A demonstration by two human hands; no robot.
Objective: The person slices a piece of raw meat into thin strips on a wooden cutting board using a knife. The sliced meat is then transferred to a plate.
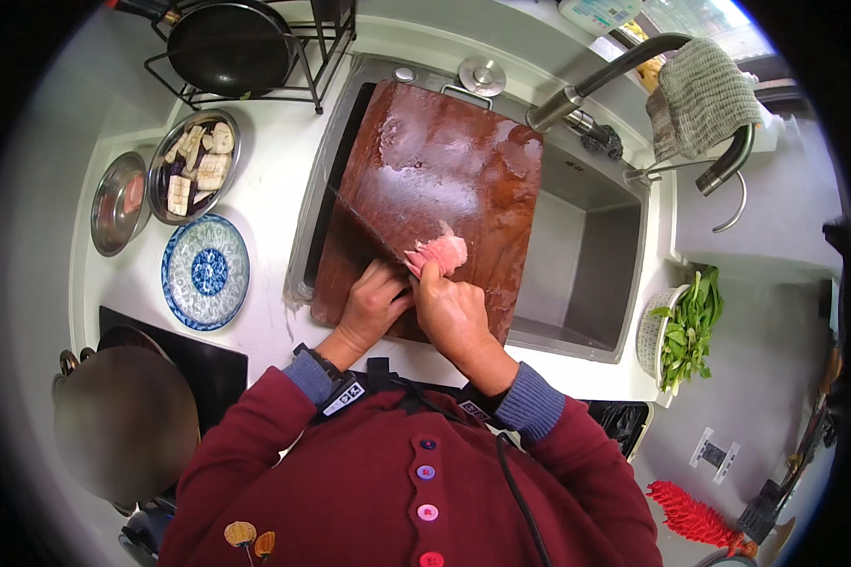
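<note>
A knife (370, 225), seen almost edge-on as a thin dark line, slants across the wet wooden cutting board (496, 191). Its near end runs into my right hand (455, 312), which is closed around it; the handle is hidden. A small piece of raw pink meat (445, 253) lies on the board just beyond my right thumb, at the blade's right side. To the left of the blade is my left hand (377, 301), fingers curled close to it and to my right hand. Whether those fingers hold anything is hidden.
The board spans part of a steel sink (574, 266) with a faucet (610, 71) behind. On the left counter are a bowl of cut eggplant (213, 170), a steel bowl with meat (119, 205) and a blue-patterned plate (207, 305). Leafy greens (691, 326) fill a basket on the right.
</note>
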